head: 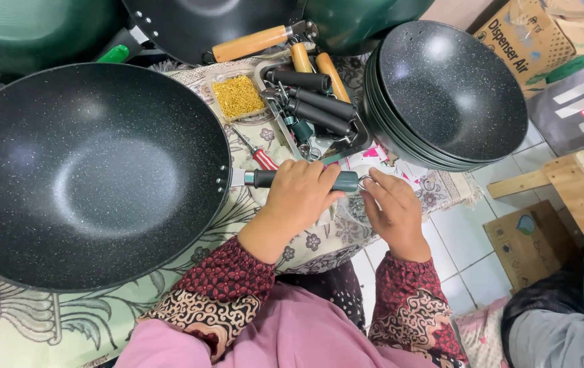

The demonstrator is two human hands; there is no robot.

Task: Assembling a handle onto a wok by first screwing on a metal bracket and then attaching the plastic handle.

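Note:
A big black speckled wok (91, 174) lies on a patterned cloth (12, 320) to my left. Its dark green handle (346, 180) sticks out to the right. My left hand (298, 194) is wrapped over the middle of that handle. My right hand (394, 208) is at the handle's far end, fingertips pinching the small metal ring there. A red-handled screwdriver (261, 157) lies just beyond my left hand.
A tray (268, 68) with several loose black and wooden handles and a box of gold screws (237, 95) sits ahead. Stacked black woks (452, 88) are at the right, more pans at the top. Cardboard boxes (533, 37) and a wooden stool (564, 180) stand on the tiled floor.

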